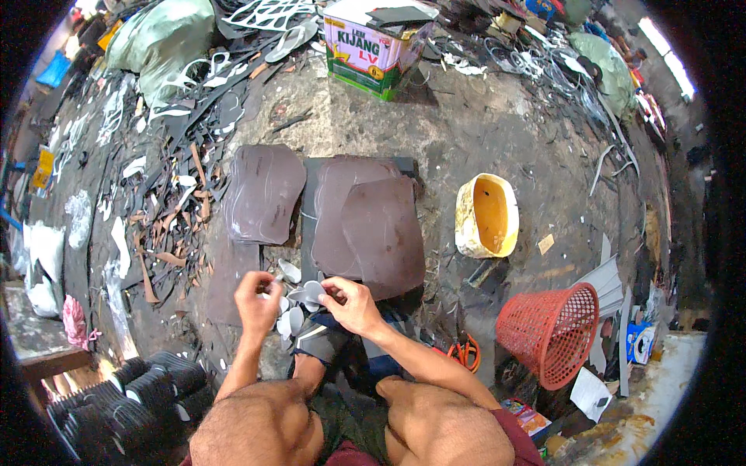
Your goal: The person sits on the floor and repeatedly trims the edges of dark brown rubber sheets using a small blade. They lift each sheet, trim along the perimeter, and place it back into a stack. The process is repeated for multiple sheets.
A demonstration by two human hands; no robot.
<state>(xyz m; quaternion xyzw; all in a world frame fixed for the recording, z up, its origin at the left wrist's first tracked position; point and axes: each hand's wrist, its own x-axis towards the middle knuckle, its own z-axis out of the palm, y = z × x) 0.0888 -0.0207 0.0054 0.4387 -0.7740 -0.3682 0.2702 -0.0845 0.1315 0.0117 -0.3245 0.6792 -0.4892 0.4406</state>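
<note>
My right hand (353, 304) pinches a pale grey oval piece (312, 290) by its edge, thumb and fingers together. To its left, my left hand (258, 301) has its fingers curled inward, and what lies in them, if anything, I cannot make out. Several similar grey ovals (291, 321) lie loosely between the two hands, beside my foot. Just beyond are overlapping dark brown sheets (385, 233) on a dark board, marked with pale curved outlines. Another stack of brown sheets (266, 194) lies left of them.
A yellowed tub (464, 221) stands right of the sheets; a red plastic basket (548, 334) leans at the right. Orange-handled scissors (468, 353) lie near my right forearm. A square tin (371, 50) stands far ahead. Brown scraps (175, 210) litter the left; black soles (128, 408) pile lower left.
</note>
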